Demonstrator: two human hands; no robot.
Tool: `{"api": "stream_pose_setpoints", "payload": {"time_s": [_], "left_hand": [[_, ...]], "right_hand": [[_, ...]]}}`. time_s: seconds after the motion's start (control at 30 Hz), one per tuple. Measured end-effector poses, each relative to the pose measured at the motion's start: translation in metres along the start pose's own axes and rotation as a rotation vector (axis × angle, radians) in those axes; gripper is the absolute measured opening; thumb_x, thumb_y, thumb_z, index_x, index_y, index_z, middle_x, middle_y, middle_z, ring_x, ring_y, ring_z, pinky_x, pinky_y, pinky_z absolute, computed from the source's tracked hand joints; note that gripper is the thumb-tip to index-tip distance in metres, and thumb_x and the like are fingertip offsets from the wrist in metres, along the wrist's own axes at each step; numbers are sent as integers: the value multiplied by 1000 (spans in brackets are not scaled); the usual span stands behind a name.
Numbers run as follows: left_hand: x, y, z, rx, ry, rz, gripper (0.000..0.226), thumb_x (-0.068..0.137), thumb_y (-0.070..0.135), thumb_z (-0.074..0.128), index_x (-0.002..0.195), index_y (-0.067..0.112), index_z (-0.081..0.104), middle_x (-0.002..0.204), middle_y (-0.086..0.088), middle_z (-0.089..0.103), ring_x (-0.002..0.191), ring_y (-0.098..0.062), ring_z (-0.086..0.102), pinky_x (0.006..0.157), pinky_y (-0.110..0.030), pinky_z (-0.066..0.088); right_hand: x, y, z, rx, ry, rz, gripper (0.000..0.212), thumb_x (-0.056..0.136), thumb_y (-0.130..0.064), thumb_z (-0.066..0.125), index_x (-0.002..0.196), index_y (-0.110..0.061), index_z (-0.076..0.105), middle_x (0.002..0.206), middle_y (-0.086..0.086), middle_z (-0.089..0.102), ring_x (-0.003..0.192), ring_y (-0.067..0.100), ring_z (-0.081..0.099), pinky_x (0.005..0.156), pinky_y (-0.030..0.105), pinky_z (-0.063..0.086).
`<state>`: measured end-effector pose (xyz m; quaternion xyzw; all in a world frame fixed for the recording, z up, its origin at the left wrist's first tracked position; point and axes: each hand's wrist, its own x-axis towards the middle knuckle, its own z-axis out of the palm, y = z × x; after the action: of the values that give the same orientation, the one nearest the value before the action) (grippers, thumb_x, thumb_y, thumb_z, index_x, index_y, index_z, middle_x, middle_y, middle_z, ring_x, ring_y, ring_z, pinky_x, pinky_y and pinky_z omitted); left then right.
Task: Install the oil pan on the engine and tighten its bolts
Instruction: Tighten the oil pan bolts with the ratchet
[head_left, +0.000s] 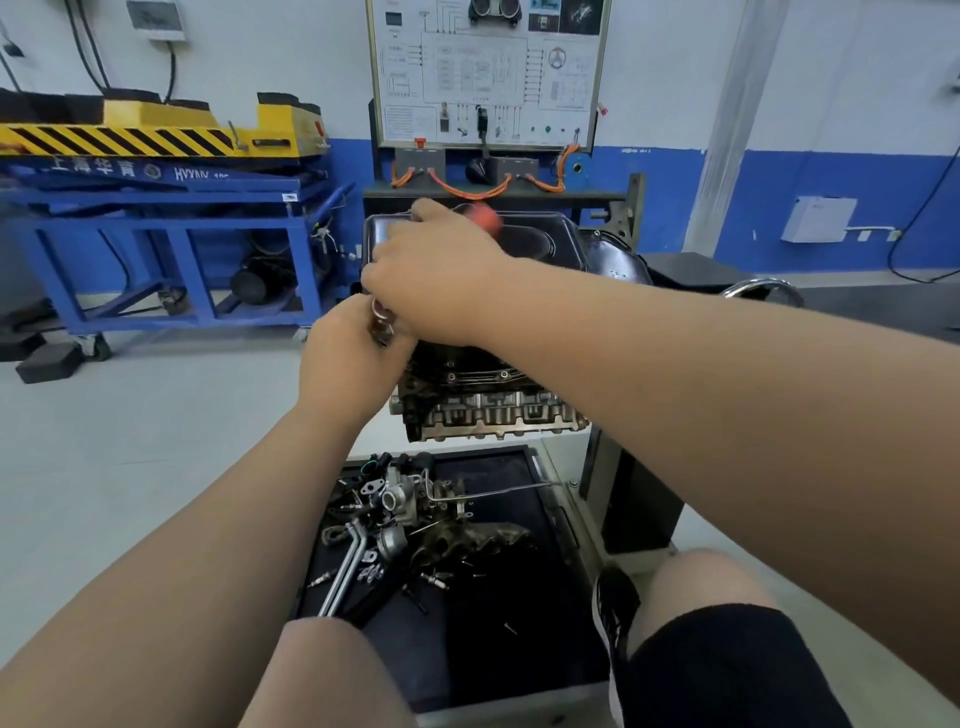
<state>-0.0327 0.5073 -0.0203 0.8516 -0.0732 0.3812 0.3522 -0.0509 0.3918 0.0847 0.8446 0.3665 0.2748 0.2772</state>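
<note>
The black oil pan (540, 244) sits on top of the upturned engine (488, 395), which is held on a stand. My right hand (436, 270) reaches across the pan's near left corner and grips a tool with a red handle (483, 213), blurred. Just below it my left hand (353, 358) pinches the tool's metal socket end (382, 325) at the pan's flange. The bolt under the socket is hidden by my fingers.
A black tray (493, 597) under the engine holds several loose engine parts, pipes and bolts. A blue and yellow lift table (156, 208) stands at the left, a wiring training board (488, 73) behind the engine. My knees and a shoe show at the bottom.
</note>
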Motion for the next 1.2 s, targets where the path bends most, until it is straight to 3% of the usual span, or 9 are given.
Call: {"api": "stream_pose_setpoints", "payload": {"time_s": [0.07,0.17,0.27,0.37,0.57,0.7,0.9,1.1,1.2], "left_hand": [[0,0,2,1,35,-59,33,79,11,53,56,26,34,55,7,42,51,-9,36,46,-26,29],[-1,-3,3,-8,26,-75,38,79,2,54,54,25,36,50,8,39,48,-8,32,45,-16,26],[-1,-5,1,-29,-29,27,18,87,19,58,69,15,57,64,2,56,59,-15,48,55,-29,37],[0,-5,0,-62,-55,25,19,87,24,59,68,24,54,65,10,56,60,-5,49,56,-21,36],[1,5,4,-19,60,-71,40,78,3,47,49,25,31,47,9,37,46,-8,31,43,-19,22],[2,-3,1,-55,-62,9,18,88,25,57,72,18,62,68,7,63,68,-12,59,62,-24,47],[2,2,3,-12,-20,-98,34,77,0,46,53,22,37,50,5,43,49,-10,35,46,-26,23],[6,0,-6,-24,-169,14,39,91,30,58,62,4,55,58,-11,57,58,-27,48,54,-37,36],[7,3,-9,-34,-154,-63,30,84,17,52,55,13,46,52,-4,49,53,-22,39,49,-34,30]], "right_hand": [[0,-11,-1,56,-45,156,27,93,-35,45,70,-20,44,65,-2,41,61,19,40,77,38,29],[-1,-11,-4,189,-93,304,37,92,-46,44,67,-19,34,63,-2,30,63,21,37,75,38,31],[0,-5,-5,72,-27,121,24,91,-23,48,69,-18,39,69,-1,44,81,25,46,86,40,30],[2,2,0,-34,25,49,14,91,-14,47,97,-18,59,98,3,62,103,26,49,88,39,31],[-1,-14,-2,213,-108,339,17,95,-38,40,86,-24,45,83,1,48,77,24,43,81,40,32],[3,3,0,10,-24,80,19,93,-17,46,107,-17,59,109,5,59,108,26,47,90,40,31],[-1,-14,4,104,-44,231,32,94,-43,38,73,-19,42,64,-1,38,68,22,41,78,38,32],[-1,9,4,27,28,-19,22,91,-28,48,106,-16,59,104,5,61,103,26,49,84,38,34],[0,-4,5,59,5,122,19,93,-36,44,87,-20,53,84,2,55,79,22,47,78,37,31]]}}
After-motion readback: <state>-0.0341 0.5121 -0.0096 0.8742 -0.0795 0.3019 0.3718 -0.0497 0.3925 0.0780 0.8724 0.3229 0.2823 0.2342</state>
